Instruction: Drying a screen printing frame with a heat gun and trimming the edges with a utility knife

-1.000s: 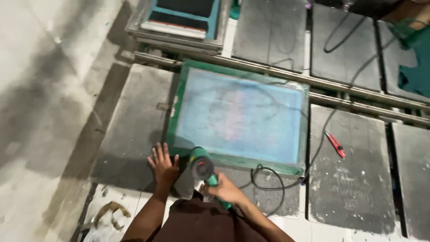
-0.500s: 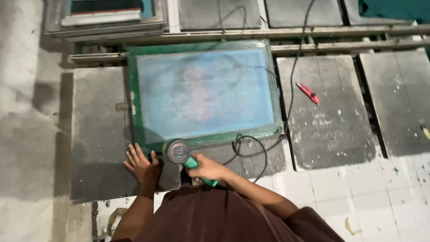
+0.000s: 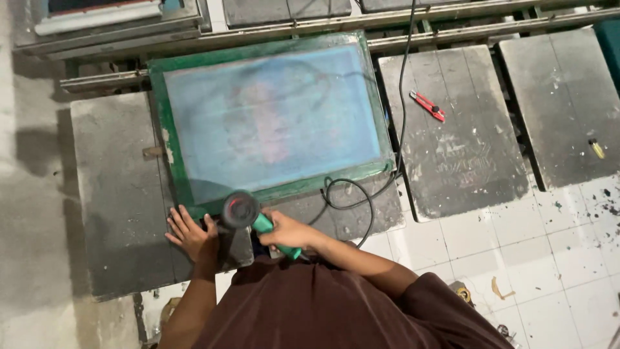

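Observation:
A green-framed printing screen (image 3: 271,119) with pale blue mesh and a faint reddish image lies on a dark grey platen (image 3: 119,194). My right hand (image 3: 287,231) grips the green handle of a heat gun (image 3: 244,212), its round nozzle glowing red and pointing up at the camera near the frame's near edge. My left hand (image 3: 190,236) rests flat with fingers spread on the platen at the frame's near-left corner. A black cord (image 3: 352,194) loops from the tool across the platen.
More grey platens (image 3: 462,142) stand to the right, one carrying a red utility knife (image 3: 427,105), another (image 3: 568,97) a small yellow object (image 3: 597,148). Metal rails (image 3: 310,29) run along the back. White tiled floor (image 3: 516,258) lies at lower right.
The view has swung so the screen sits more central. My hands and the heat gun stay at the frame's near edge, with the nozzle turned more toward the camera.

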